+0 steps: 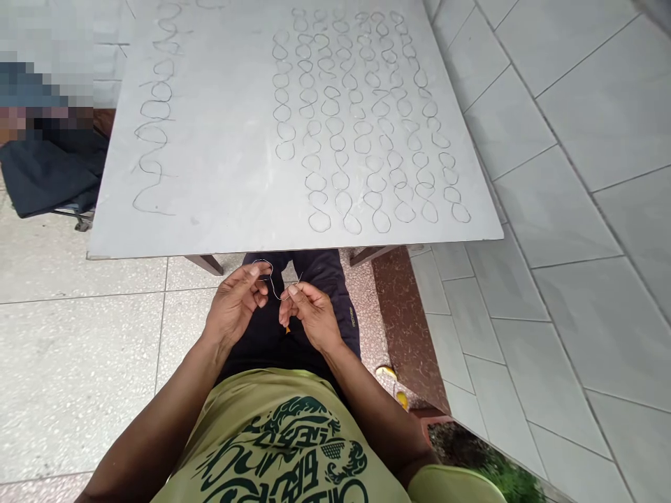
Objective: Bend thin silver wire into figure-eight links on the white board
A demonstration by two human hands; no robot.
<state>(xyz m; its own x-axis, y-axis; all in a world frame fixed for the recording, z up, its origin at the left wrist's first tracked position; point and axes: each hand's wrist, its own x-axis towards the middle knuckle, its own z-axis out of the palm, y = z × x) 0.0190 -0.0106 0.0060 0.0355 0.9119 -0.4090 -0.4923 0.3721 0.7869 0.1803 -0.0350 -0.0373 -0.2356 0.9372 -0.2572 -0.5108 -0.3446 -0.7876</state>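
Pinching with left hand (237, 298) a thin, silvery, curved metal wire (273, 286) — with right hand (310, 312), near its tip — just off the white rectangular table's (225, 161) near edge. With room left of tabletop centre, grey tiled wall (548, 195) along the right edge.

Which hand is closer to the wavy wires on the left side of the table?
Left. The left hand is just off the table's near edge, to the right of the wavy wires. The right hand is farther right, so farther away.
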